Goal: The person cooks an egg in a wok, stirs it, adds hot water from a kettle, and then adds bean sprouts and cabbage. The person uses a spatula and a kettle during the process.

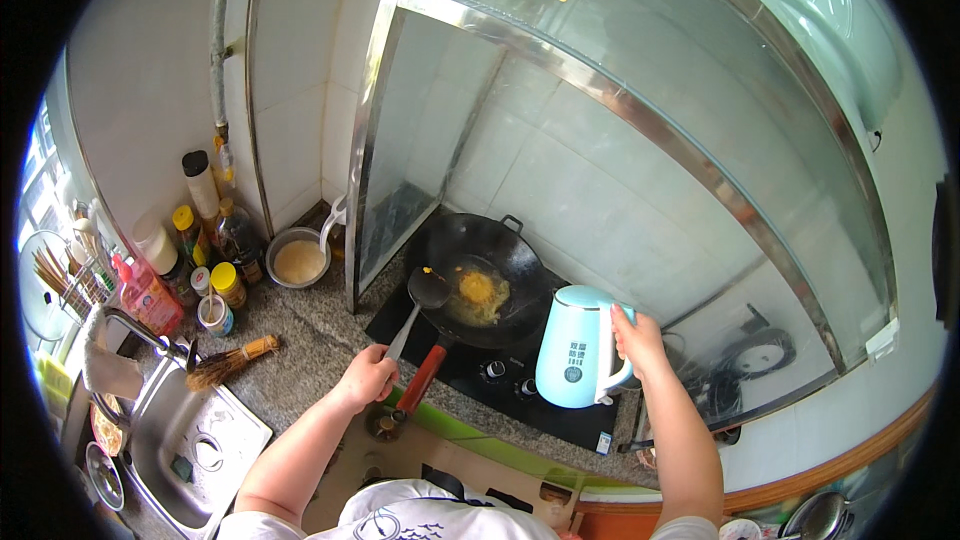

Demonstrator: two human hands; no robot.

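Observation:
My left hand [367,376] grips the handle of a metal spatula [428,289], whose dark blade is at the left inner side of a black wok [517,259]. Cooked egg [478,288] lies in the wok's bottom. A light blue electric kettle [570,345] is held by its handle in my right hand [636,339], over the right side of the black gas hob [491,382] and right of the wok. The kettle looks nearly upright, and no water is seen coming from it. The wok's reddish wooden handle [424,379] points towards me, below my left hand.
A bowl of pale liquid [300,261], several seasoning bottles [238,236] and a straw brush [232,362] stand or lie on the granite counter left of the hob. A steel sink [191,457] is at the lower left. A metal-framed glass enclosure [360,165] surrounds the hob.

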